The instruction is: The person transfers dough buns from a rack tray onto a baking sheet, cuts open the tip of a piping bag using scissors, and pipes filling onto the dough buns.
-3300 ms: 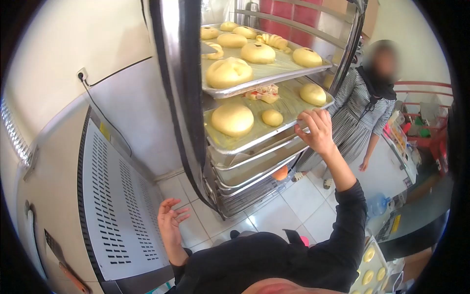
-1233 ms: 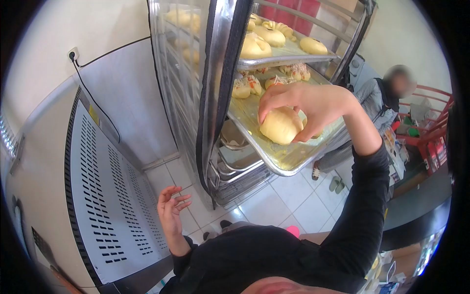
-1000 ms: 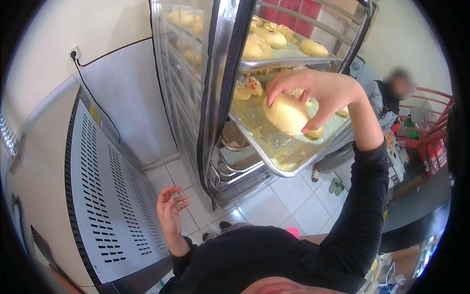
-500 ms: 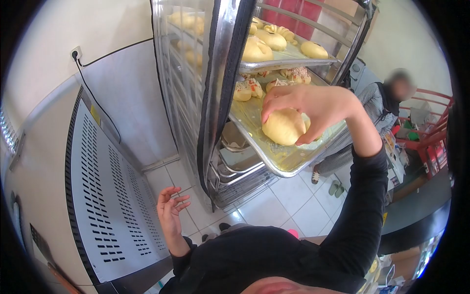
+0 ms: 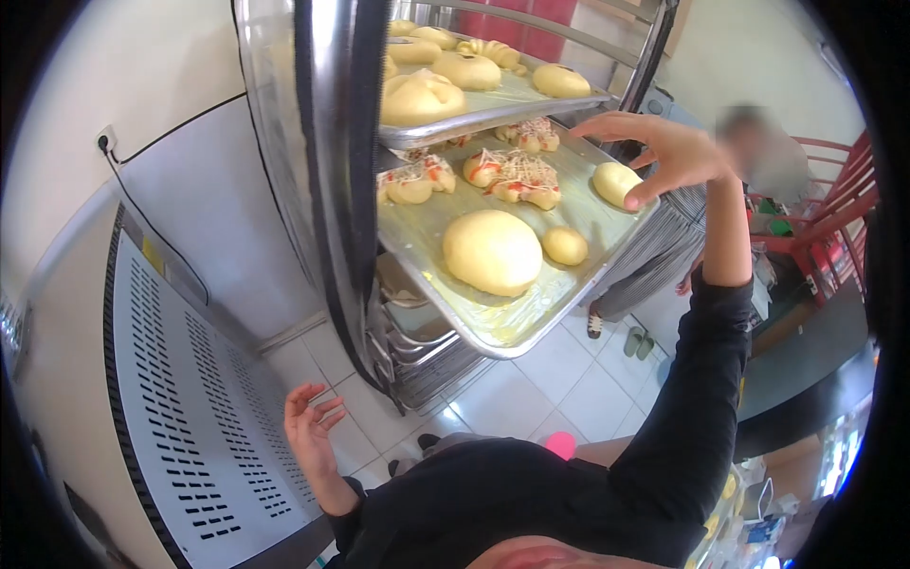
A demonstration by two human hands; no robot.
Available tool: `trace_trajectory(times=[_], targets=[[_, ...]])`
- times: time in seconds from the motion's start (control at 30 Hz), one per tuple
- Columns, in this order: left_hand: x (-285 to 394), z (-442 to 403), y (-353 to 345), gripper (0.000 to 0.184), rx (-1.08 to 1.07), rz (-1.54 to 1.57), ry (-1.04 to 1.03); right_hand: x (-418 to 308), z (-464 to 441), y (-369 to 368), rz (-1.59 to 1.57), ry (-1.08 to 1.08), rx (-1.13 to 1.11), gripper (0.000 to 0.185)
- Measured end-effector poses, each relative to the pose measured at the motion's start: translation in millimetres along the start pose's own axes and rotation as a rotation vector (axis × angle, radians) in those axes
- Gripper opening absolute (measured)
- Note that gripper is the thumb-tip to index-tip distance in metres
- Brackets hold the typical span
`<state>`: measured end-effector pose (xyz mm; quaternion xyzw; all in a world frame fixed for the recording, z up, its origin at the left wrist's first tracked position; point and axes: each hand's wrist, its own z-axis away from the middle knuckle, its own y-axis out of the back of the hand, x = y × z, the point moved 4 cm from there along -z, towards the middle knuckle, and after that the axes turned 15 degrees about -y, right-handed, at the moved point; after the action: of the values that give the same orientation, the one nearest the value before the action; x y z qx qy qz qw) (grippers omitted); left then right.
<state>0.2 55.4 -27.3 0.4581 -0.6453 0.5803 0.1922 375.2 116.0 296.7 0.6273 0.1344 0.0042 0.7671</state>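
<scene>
On the lower metal tray (image 5: 427,270), a large round dough bun (image 5: 493,253) rests near the front, with a small dough ball (image 5: 565,246) just right of it. An oval dough bun (image 5: 616,184) lies at the tray's right edge. My right hand (image 5: 664,152) is over that oval bun, fingers spread and thumb beside its near end; whether the thumb touches it I cannot tell. Further back are buns topped with shreds and red sauce (image 5: 514,176). My left hand (image 5: 311,427) hangs low at my side, fingers loosely parted, holding nothing.
An upper tray (image 5: 493,116) of plain dough pieces sits above in the rack (image 5: 332,190), whose clear cover has a dark zip edge. A slotted grey panel (image 5: 190,398) stands on the left. A person (image 5: 654,237) is behind the tray, near red chairs (image 5: 825,237).
My right hand has let go of the large round bun, now on the tray, and moved right to the oval bun. The view has shifted, so the rack appears further left.
</scene>
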Motion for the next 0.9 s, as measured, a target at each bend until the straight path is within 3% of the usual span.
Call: trace_trajectory(times=[0.03, 0.17, 0.33, 0.53, 0.9], targets=[[-0.5, -0.8, 0.7, 0.031, 0.001, -0.011, 0.0, 23.7, -1.4, 2.8, -0.01, -0.101, 0.025, 0.087], [-3.3, -3.2, 1.0, 0.033, 0.001, -0.039, -0.035, 116.2, -23.8, -9.9, 0.065, -0.133, -0.004, 0.087], [-6.9, -6.4, -2.6, 0.034, 0.019, -0.059, -0.049, 115.2, -27.1, -21.4, -0.014, -0.194, -0.103, 0.086], [-12.1, -7.1, -15.5, 0.03, 0.054, -0.06, -0.04, 124.8, -40.6, -28.7, 0.23, -0.112, -0.093, 0.085], [-15.1, -7.0, -17.1, 0.031, 0.058, -0.067, -0.042, 133.9, -47.6, -34.4, 0.169, 0.024, -0.046, 0.077]])
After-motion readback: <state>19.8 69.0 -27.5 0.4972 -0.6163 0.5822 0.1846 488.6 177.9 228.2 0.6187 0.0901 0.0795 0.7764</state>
